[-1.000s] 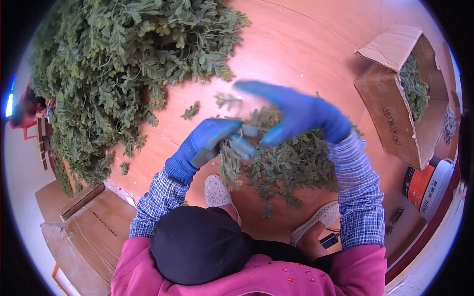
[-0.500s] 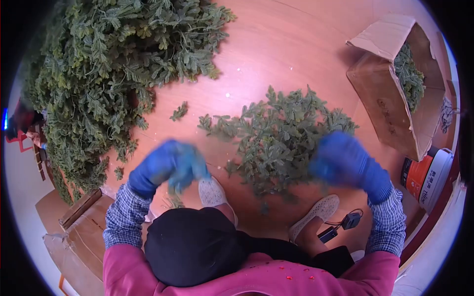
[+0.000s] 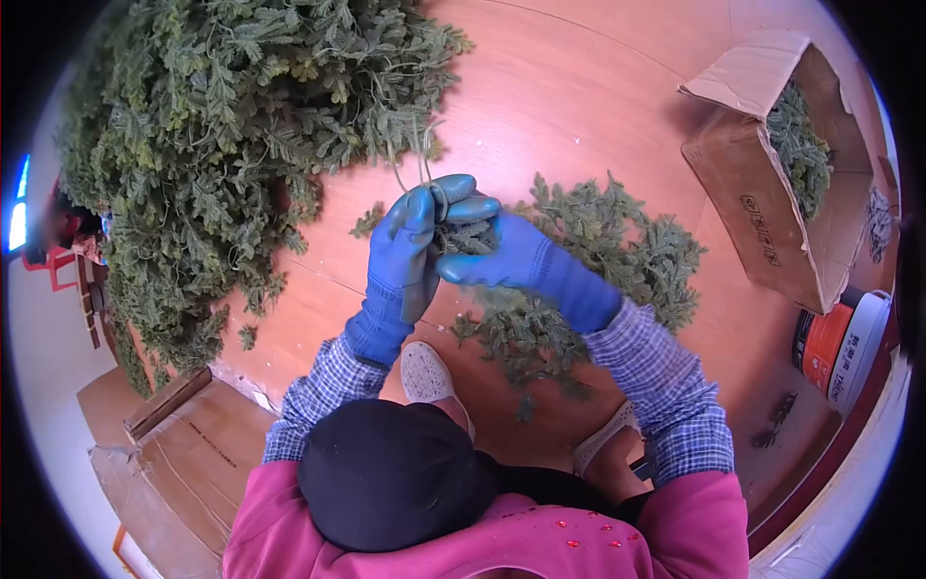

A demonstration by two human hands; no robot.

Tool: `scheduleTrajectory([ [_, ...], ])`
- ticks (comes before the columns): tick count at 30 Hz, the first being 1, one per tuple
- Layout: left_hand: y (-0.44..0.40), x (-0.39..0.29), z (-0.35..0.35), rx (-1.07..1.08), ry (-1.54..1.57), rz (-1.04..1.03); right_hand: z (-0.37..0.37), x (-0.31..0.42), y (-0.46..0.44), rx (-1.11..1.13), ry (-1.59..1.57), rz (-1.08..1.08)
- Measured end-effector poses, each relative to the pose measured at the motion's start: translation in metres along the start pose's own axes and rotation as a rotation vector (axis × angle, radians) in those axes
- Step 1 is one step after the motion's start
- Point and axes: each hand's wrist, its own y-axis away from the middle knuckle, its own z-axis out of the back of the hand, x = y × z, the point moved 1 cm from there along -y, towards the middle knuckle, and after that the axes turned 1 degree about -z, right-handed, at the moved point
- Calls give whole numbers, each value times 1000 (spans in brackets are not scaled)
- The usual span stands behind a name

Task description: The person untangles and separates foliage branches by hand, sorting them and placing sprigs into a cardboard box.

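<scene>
Blue all over: the left hand [image 3: 391, 253] and the right hand [image 3: 524, 253] are both gloved and brought together above the wood-look floor [image 3: 550, 106]. Some pale stems [image 3: 424, 164] are pinched in the left, ends poking out past the fingertips. A leafy sprig [image 3: 467, 235] is caught between the two hands, with the right's fingers and thumb bent around it; whether it's properly gripped on that side can't be told.

So the step in hand looks like sprigs being handled as a little bunch, just a guess though. For the next move, the stems would need to be kept snug in the left while the leafy part is steadied or tucked by the right, no leaves squashed.

More greenery is spread about: a small pile [image 3: 603, 232] beside the right forearm, a huge heap [image 3: 207, 145] off to the left, and one loose sprig [image 3: 367, 220] near the left hand. Some leaves [image 3: 800, 150] are also held in the cardboard box [image 3: 738, 198] over on the right.
</scene>
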Motion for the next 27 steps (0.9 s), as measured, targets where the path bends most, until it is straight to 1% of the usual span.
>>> scheduleTrajectory([
  [1, 2, -1, -1, -93, -45, -63, -7, -3, -4, -73, 14, 108],
  [2, 7, -2, 1, -87, 44, -53, -10, -4, -2, -67, 17, 109],
  [5, 20, 9, 12, -111, 15, -84, -20, 0, 15, -66, 65, 59],
  [6, 23, 16, 12, -172, -96, -162, -19, -5, 16, 77, -19, -199],
  [7, 28, 20, 16, -166, -89, -171, -19, -7, 20, 217, -103, -457],
  [8, 33, 23, 25, -259, 21, -81, -23, -5, 26, 215, -91, -453],
  [9, 35, 25, 38, -350, 128, 10, -29, -3, 35, 172, 80, -315],
  [10, 34, 26, 50, -64, 740, 155, -34, 1, 39, 132, 246, -176],
  [11, 40, 29, 58, -66, 738, 149, -34, 7, 42, 136, 248, -173],
  [12, 42, 26, 66, -105, 732, 147, -32, 22, 47, 135, 565, -149],
  [13, 41, 21, 93, -211, 723, 60, -29, 39, 56, 131, 881, -127],
  [14, 42, 11, 131, -291, 696, -66, -19, 63, 75, 184, 917, -92],
  [15, 47, -3, 180, -302, 652, -222, -4, 88, 101, 244, 952, -53],
  [16, 57, -17, 216, -232, 582, -342, 17, 106, 128, 55, 1007, -59],
  [17, 71, -26, 228, -165, 530, -409, 65, 111, 157, -242, 953, -66],
  [18, 84, -35, 203, -175, 534, -395, 114, 118, 186, -563, 839, -43],
  [19, 103, -41, 172, -398, 200, -212, 161, 124, 217, -848, 700, 19],
  [20, 117, -41, 153, -592, -138, -36, 210, 145, 228, -1028, 895, 226],
  [21, 136, -30, 148, -510, -298, 49, 258, 166, 238, -1250, 1106, 400],
  [22, 168, -16, 156, -475, -409, 188, 333, 157, 259, -1266, 1093, 205],
  [23, 190, -7, 152, -498, -589, 368, 381, 144, 279, -1279, 1085, 110],
  [24, 217, 2, 154, -478, -680, 501, 427, 131, 298, -1288, 1078, 13],
  [25, 250, 11, 158, -465, -736, 624, 444, 126, 302, -1264, 1192, -91],
  [26, 283, 17, 160, -462, -770, 738, 422, 127, 291, -1275, 1405, -125],
  [27, 313, 21, 159, -466, -786, 837, 374, 136, 266, -1301, 1696, -4],
])
